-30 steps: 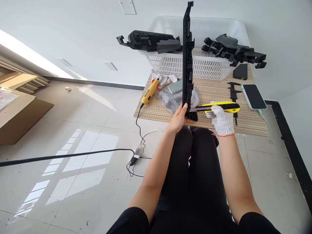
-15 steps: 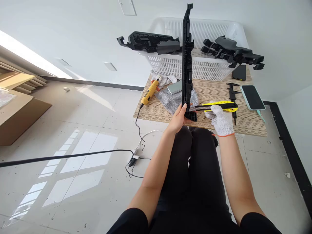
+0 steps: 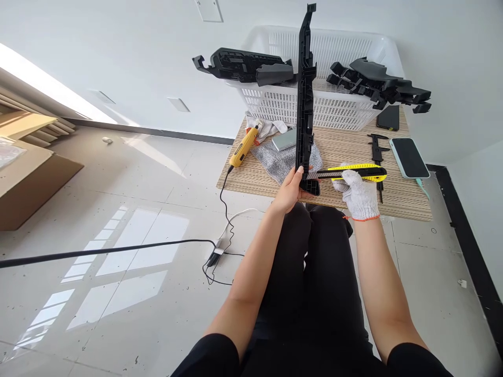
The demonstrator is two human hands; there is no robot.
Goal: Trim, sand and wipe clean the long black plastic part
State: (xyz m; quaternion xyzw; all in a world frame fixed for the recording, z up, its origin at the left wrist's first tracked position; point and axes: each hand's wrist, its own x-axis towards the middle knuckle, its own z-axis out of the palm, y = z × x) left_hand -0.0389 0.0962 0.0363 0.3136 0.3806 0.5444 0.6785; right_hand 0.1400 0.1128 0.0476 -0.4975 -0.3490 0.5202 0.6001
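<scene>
A long black plastic part stands upright over the near edge of the wooden table. My left hand, bare, grips its lower end. My right hand wears a white knit glove and is closed round a yellow utility knife. The knife lies level, and its extended blade touches the bottom of the part from the right.
A white basket at the table's back carries black plastic parts on its rims. On the table lie a yellow electric screwdriver, a grey glove, a caliper and a phone. Cables run across the tiled floor; a cardboard box sits left.
The upright part has leaned slightly to the right at its top. Both hands and the knife stay at its lower end with almost no shift.
</scene>
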